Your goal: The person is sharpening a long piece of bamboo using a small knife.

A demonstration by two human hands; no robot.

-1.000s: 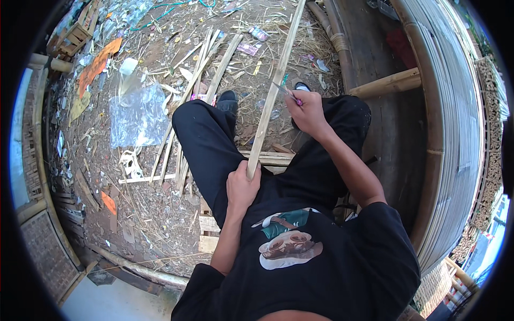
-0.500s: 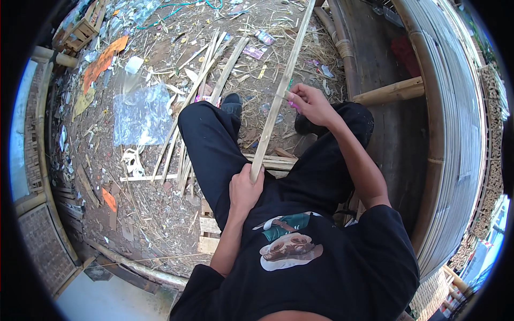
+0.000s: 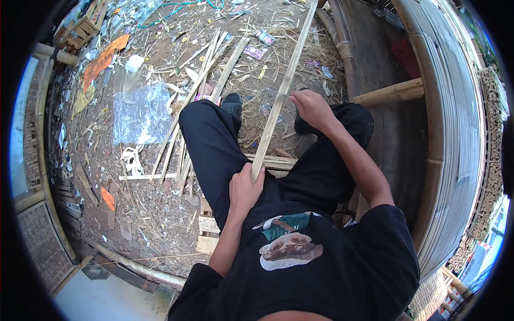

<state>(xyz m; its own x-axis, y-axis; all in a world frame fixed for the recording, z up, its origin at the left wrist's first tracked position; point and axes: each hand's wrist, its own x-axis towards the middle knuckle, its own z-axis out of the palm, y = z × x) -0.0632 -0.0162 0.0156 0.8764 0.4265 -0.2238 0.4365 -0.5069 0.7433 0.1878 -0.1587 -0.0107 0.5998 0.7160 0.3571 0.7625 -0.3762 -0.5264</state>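
A long, pale bamboo slat [image 3: 273,120] slants from my lap up past the top edge of the picture. My left hand [image 3: 245,188] is closed round its near end, between my thighs. Above my right knee, my right hand [image 3: 314,109] is bent with fingertips pinched together, close beside the slat's right edge at a darker joint. Whether those fingertips touch the slat is hard to see. Something small may be inside that pinch, but the fingers hide it.
More bamboo slats [image 3: 230,69] lie beyond my left knee, near a clear plastic sheet [image 3: 142,115]. Orange scraps [image 3: 104,61] and shavings litter the ground. A wooden crate [image 3: 83,27] stands far left. Bamboo poles [image 3: 396,92] frame a low platform at right.
My right hand has turned and shifted slightly right of the slat. The small pink and green thing in its fingers no longer shows. My left hand keeps its hold.
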